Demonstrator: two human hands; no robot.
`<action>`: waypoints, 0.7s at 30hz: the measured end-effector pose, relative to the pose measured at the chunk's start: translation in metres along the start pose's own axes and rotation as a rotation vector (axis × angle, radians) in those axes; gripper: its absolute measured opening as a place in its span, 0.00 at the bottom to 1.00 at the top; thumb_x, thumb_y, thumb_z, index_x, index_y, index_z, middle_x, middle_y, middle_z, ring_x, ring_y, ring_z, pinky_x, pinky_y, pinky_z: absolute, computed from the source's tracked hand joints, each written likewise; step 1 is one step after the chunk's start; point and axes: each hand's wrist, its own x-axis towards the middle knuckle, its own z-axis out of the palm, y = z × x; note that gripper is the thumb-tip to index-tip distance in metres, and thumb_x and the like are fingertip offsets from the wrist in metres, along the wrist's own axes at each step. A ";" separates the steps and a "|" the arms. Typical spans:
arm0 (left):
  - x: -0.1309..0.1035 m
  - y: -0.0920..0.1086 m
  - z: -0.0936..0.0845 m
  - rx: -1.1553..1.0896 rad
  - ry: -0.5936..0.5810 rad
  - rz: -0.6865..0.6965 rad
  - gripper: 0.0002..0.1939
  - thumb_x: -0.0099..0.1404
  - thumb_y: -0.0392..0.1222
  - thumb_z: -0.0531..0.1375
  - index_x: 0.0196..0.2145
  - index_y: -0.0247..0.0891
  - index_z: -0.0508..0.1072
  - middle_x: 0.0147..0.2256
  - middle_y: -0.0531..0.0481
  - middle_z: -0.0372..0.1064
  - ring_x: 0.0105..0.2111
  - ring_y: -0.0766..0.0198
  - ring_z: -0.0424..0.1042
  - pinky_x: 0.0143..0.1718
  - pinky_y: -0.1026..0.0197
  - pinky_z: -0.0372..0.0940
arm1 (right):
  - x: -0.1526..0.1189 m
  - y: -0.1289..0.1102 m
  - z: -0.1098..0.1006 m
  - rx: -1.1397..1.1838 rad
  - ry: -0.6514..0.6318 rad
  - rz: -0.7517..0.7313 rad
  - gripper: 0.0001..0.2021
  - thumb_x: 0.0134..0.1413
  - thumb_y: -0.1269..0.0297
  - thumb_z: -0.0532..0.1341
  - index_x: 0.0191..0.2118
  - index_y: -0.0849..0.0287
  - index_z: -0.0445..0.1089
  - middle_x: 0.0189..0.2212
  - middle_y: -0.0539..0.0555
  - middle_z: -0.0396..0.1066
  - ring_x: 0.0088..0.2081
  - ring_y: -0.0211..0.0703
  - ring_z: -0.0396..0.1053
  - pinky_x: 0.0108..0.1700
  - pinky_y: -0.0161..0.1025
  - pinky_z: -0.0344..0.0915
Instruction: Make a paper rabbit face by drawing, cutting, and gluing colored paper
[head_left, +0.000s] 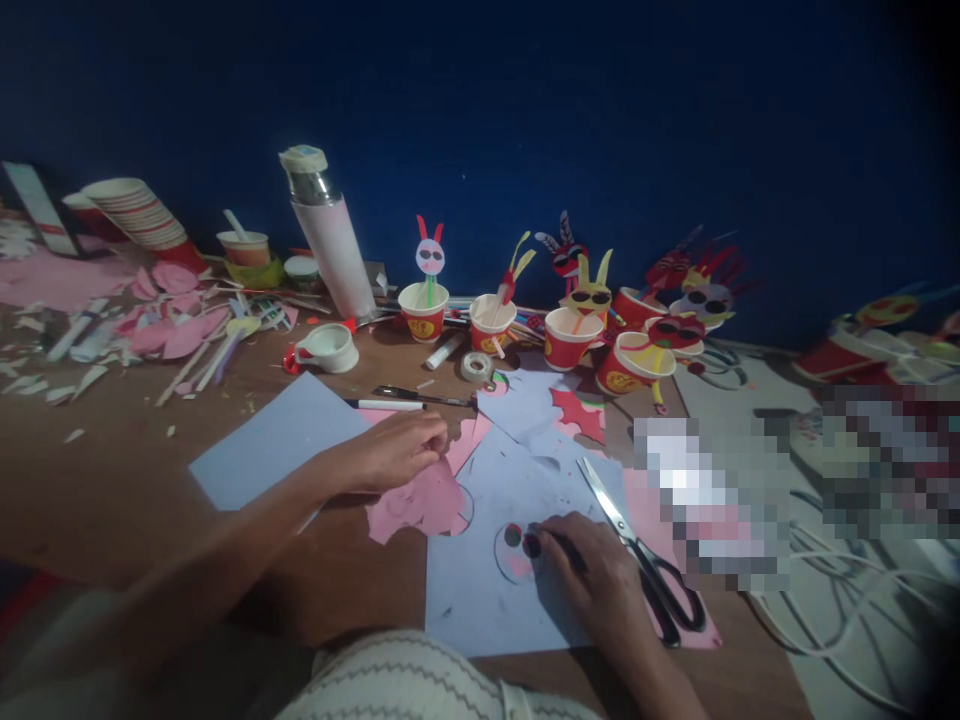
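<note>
A round white paper face [512, 568] with two black eyes and a pink patch lies on a white sheet [469, 600]. My right hand [596, 565] is over its right edge, thumb and fingers closed at the right eye. My left hand [397, 452] is curled above a crumpled pink paper scrap [424, 505]; whatever its fingertips hold is hidden. Black-handled scissors [626, 530] lie partly open, right of my right hand. Behind my left hand are a white marker [390, 405] and a black pen [412, 394]. Another white sheet [281, 445] lies under my left forearm.
Red paper cups [424, 315] with paper bunny-like faces on sticks line the back. A tape roll [476, 368], a white cup [330, 348] and a thermos [326, 235] stand nearer left. Pink scraps [184, 325] and stacked cups [146, 220] fill the left; cables [832, 570] run at right.
</note>
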 end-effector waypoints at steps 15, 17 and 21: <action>-0.001 0.013 0.007 -0.703 0.298 -0.175 0.07 0.60 0.44 0.53 0.32 0.39 0.59 0.18 0.62 0.50 0.18 0.72 0.49 0.20 0.69 0.45 | 0.048 -0.036 -0.026 0.674 -0.085 0.359 0.15 0.56 0.54 0.54 0.42 0.58 0.67 0.29 0.52 0.68 0.29 0.40 0.64 0.31 0.36 0.62; 0.000 0.015 0.011 -0.726 0.315 -0.175 0.07 0.60 0.44 0.53 0.31 0.39 0.58 0.18 0.61 0.51 0.18 0.72 0.50 0.20 0.69 0.45 | 0.058 -0.037 -0.019 0.784 -0.179 0.335 0.15 0.56 0.53 0.55 0.41 0.59 0.66 0.28 0.52 0.67 0.28 0.39 0.63 0.31 0.36 0.61; 0.003 0.018 0.017 -0.782 0.327 -0.191 0.08 0.60 0.44 0.53 0.31 0.38 0.59 0.20 0.61 0.52 0.18 0.73 0.50 0.20 0.69 0.46 | 0.068 -0.037 -0.012 0.861 -0.230 0.386 0.12 0.53 0.54 0.58 0.29 0.60 0.66 0.22 0.48 0.63 0.24 0.36 0.59 0.27 0.34 0.57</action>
